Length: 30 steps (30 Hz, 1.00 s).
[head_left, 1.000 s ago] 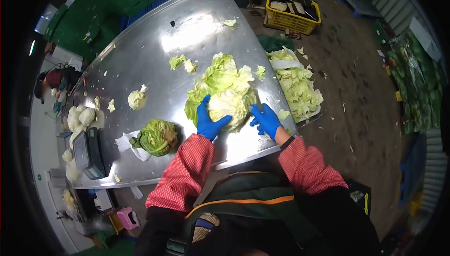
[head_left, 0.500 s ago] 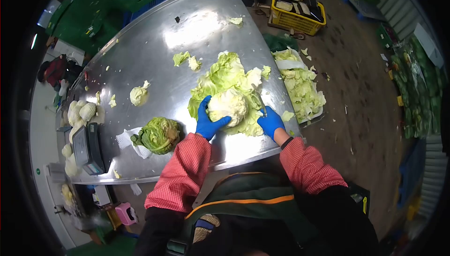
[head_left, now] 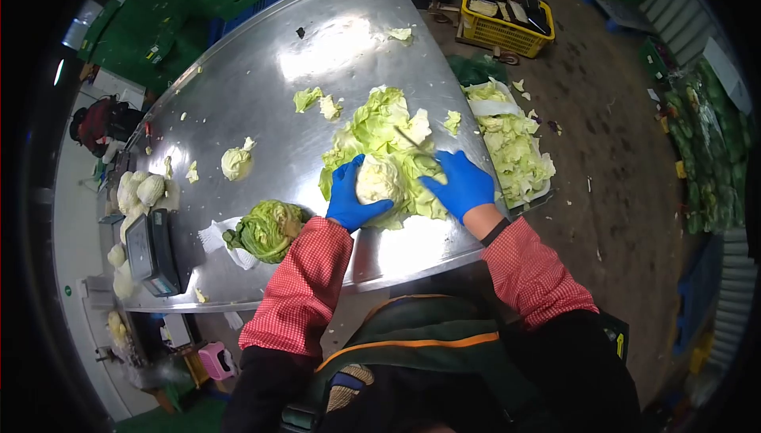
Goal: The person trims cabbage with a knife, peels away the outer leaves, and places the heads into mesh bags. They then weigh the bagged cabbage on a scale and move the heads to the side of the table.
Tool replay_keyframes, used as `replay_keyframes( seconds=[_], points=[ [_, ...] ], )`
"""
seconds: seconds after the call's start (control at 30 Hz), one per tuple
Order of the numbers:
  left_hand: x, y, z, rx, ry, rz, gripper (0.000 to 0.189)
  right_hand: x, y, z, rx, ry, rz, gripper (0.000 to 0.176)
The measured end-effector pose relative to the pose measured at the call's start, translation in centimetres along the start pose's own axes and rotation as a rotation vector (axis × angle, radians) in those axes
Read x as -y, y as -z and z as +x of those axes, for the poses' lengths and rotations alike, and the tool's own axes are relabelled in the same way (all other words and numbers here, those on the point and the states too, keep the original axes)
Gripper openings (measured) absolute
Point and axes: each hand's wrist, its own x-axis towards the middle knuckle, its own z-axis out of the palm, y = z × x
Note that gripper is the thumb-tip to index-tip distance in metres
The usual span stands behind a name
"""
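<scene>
Both my hands wear blue gloves over red checked sleeves. My left hand (head_left: pixel 351 195) grips a pale trimmed cabbage head (head_left: pixel 379 178) on the steel table (head_left: pixel 261 76). My right hand (head_left: pixel 462 184) holds a knife (head_left: pixel 409 139) whose thin blade points up-left over the loose green outer leaves (head_left: pixel 379 125) spread behind the head. A second, greener untrimmed cabbage (head_left: pixel 267 230) lies to the left on a white sheet.
Leaf scraps dot the table, with a small cabbage piece (head_left: pixel 236 162) at the left. A tray of discarded leaves (head_left: pixel 511 143) sits right of the table. A yellow crate (head_left: pixel 507 24) is on the floor beyond. Trimmed cabbages (head_left: pixel 139 191) and a scale (head_left: pixel 152 252) stand at far left.
My right hand has lifted from the table edge and swung the knife up over the leaves. The cabbage head has turned slightly under my left hand.
</scene>
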Motion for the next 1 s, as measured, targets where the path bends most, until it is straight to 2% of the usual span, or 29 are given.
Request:
replay_keyframes(
  seconds=[0.07,0.1,0.2,0.33,0.37,0.5,0.6,0.63,0.73,0.77,0.87,0.97,1.0],
  points=[
    [-0.1,0.0,0.1,0.016,-0.029,0.023,0.103,3.1,0.9,-0.2,-0.067,0.296,0.121,0.054],
    [-0.3,0.0,0.2,0.028,-0.038,0.035,0.104,4.0,0.2,0.1,-0.064,0.387,0.07,0.051],
    [-0.1,0.1,0.0,0.023,-0.093,0.039,0.104,4.2,-0.9,2.4,0.261,0.351,0.192,0.047],
    [0.8,0.2,-1.0,-0.005,-0.073,-0.057,0.102,2.9,0.9,1.4,0.281,0.242,0.328,0.03],
    [0.7,0.2,-0.9,-0.012,-0.089,-0.057,0.101,1.2,-0.2,1.4,0.278,0.144,0.476,0.031],
    [1.2,0.0,-1.1,-0.035,-0.121,-0.088,0.101,-1.5,-1.9,2.4,0.244,-0.105,0.215,0.03],
    [0.7,0.2,-0.9,-0.035,-0.109,-0.056,0.101,-0.7,-2.9,2.4,0.093,-0.09,0.247,0.037],
    [0.7,0.2,-1.0,-0.037,-0.102,-0.047,0.102,1.4,-1.4,1.8,0.086,-0.064,0.232,0.05],
    [1.1,0.0,-1.1,-0.022,-0.081,-0.073,0.103,2.7,-3.4,1.4,0.021,0.036,0.129,0.059],
    [1.1,0.0,-0.6,-0.025,-0.081,-0.09,0.104,1.9,-5.2,1.6,0.016,-0.011,0.073,0.065],
    [0.9,0.3,-0.6,-0.037,0.023,-0.128,0.104,-0.5,-6.6,1.4,0.11,-0.1,0.113,0.07],
    [5.0,-1.5,-0.6,-0.157,0.029,-0.395,0.096,-0.6,-6.5,1.9,0.114,-0.114,0.014,0.072],
    [4.6,-1.4,-0.8,-0.184,0.104,-0.524,0.082,-0.6,-6.5,2.3,0.117,-0.117,-0.002,0.072]
  ],
)
